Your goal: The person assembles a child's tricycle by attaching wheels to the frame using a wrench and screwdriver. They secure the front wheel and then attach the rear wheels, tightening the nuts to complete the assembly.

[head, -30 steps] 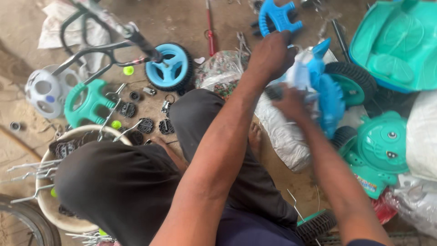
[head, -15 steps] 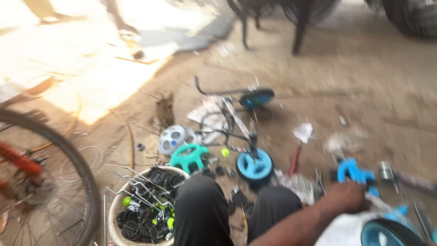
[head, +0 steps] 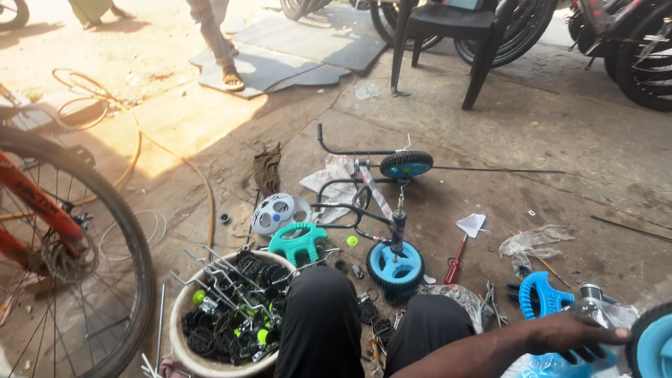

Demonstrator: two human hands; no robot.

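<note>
Only one hand [head: 570, 332] shows, at the lower right, at the end of a forearm that comes in from the bottom edge. Which hand it is cannot be told from this view, and the other hand is out of frame. It lies knuckles up over a blue plastic part [head: 560, 364], with the fingers curled down onto it; whether they clamp it or merely rest there cannot be made out, since the fingertips are hidden beneath the hand. The part itself is cut off by the bottom edge. Just beside the hand lie a blue spoked wheel piece [head: 542, 294] and a small metal cylinder [head: 591, 292], and a blue-hubbed tyre [head: 654, 343] is clipped by the right edge.

The person's knees in black cloth [head: 322, 322] fill the lower middle and hide the ground behind them. To their left sits a round tub [head: 183, 322] crammed with black pedals and metal rods, its lower rim cut off. Ahead stand a small black tricycle frame [head: 364, 203] with blue wheels, a teal seat piece [head: 297, 241] and a red screwdriver [head: 456, 260].

A large bicycle wheel [head: 105, 231] crowds the left edge. Bare concrete lies open beyond the frame, up to a black chair [head: 455, 28].
</note>
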